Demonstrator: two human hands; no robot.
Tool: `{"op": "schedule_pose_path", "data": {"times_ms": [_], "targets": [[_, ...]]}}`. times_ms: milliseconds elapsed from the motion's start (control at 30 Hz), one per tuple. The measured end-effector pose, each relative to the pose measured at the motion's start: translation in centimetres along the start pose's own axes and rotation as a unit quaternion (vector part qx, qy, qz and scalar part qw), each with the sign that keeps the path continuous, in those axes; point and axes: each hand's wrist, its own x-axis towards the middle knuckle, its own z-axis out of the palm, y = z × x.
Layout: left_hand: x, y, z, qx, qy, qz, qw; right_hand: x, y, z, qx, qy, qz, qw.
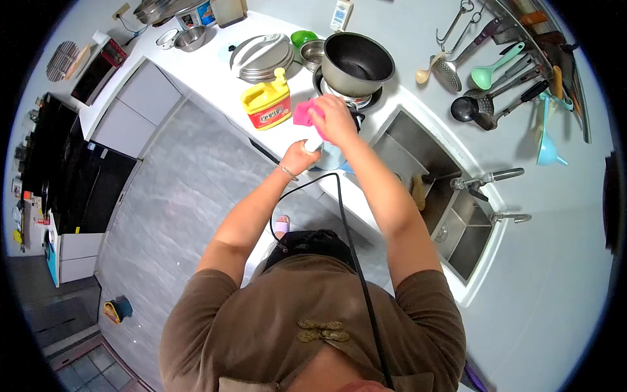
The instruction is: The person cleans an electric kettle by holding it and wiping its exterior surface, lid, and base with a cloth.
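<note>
My left hand point(299, 158) is closed around a white object point(314, 142) at the counter's front edge; its kind is hard to make out. My right hand point(337, 121) is closed on a pink cloth point(304, 114), just above and beside the white object. Whether the cloth touches that object cannot be told. Below my hands a pale blue item point(332, 157) shows in part. Left of the cloth stands a yellow jug point(267, 103) with a red label. Behind my right hand, a deep dark pot point(357, 64) sits on the stove point(373, 100).
To the right is a steel double sink point(400, 145) with two taps point(486, 181). Ladles and spatulas point(484, 75) hang on the wall. A lidded pan point(262, 57), a green bowl point(302, 38) and a steel bowl point(312, 53) stand farther back. A black cable point(346, 228) crosses my front.
</note>
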Motion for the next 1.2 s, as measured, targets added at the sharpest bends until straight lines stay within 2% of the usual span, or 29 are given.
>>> {"op": "schedule_pose_path", "data": {"times_ms": [33,67,200,233,333,400,433,500,533,600,667,767,833,867,900,967,1033,1100,1167,1200], "targets": [[0.0,-0.4,0.2,0.000,0.003,-0.001,1.000,0.7,0.7,-0.2,0.010,0.002,0.061,0.998],[0.2,-0.7,0.3,0.000,0.003,-0.017,1.000,0.9,1.7,0.2,0.003,0.054,0.059,0.997],[-0.1,0.1,0.4,0.006,0.024,-0.064,0.998,0.1,2.8,0.3,-0.027,0.093,0.089,0.991],[0.0,-0.1,0.6,0.005,0.025,-0.062,0.998,-0.6,2.1,0.1,-0.028,0.094,0.087,0.991],[0.0,-0.6,0.8,-0.021,0.034,-0.064,0.997,-3.6,-1.4,-1.1,-0.038,0.079,0.000,0.996],[0.2,-0.3,0.7,0.014,0.029,-0.053,0.998,-5.1,-2.9,-1.5,-0.044,0.073,-0.031,0.996],[0.1,-0.1,0.8,0.013,0.031,-0.051,0.998,-5.2,-2.7,-1.7,-0.045,0.073,-0.033,0.996],[-0.3,0.5,0.9,0.000,0.021,-0.030,0.999,-5.1,-1.9,-2.5,-0.017,0.004,0.000,1.000],[-0.4,1.0,1.3,0.041,0.061,-0.002,0.997,-4.7,-0.9,-2.4,-0.017,0.018,0.000,1.000],[-0.6,1.7,1.5,0.054,0.047,0.010,0.997,-4.2,0.4,-3.4,0.064,0.077,0.032,0.994],[-1.0,1.8,1.6,0.082,0.040,0.017,0.996,-4.4,1.4,-5.0,0.181,0.142,0.127,0.965],[-2.3,4.2,0.6,0.146,0.012,0.052,0.988,-4.9,4.0,-7.4,0.382,0.213,0.275,0.856],[-2.5,4.5,0.5,0.185,-0.004,0.083,0.979,-4.7,3.0,-9.8,0.386,0.265,0.306,0.829],[-2.9,4.4,0.8,0.212,0.022,0.132,0.968,-4.6,1.7,-11.3,0.349,0.258,0.314,0.844],[-3.3,4.3,1.1,0.208,0.022,0.130,0.969,-4.7,1.1,-11.9,0.347,0.256,0.316,0.845],[-4.1,4.2,1.7,0.245,0.002,0.130,0.961,-4.8,0.7,-12.6,0.226,0.193,0.304,0.905],[-4.7,3.5,2.5,0.238,0.002,0.123,0.963,-5.2,1.4,-11.4,0.212,0.175,0.305,0.912],[-5.2,3.0,2.9,0.236,-0.014,0.137,0.962,-5.3,1.5,-10.8,0.124,0.152,0.195,0.961],[-5.6,2.9,3.3,0.218,0.004,0.162,0.962,-5.4,0.8,-10.6,0.122,0.119,0.182,0.968],[-5.7,3.0,3.3,0.235,-0.010,0.174,0.956,-5.4,0.5,-10.5,0.111,0.064,0.151,0.980]]}}
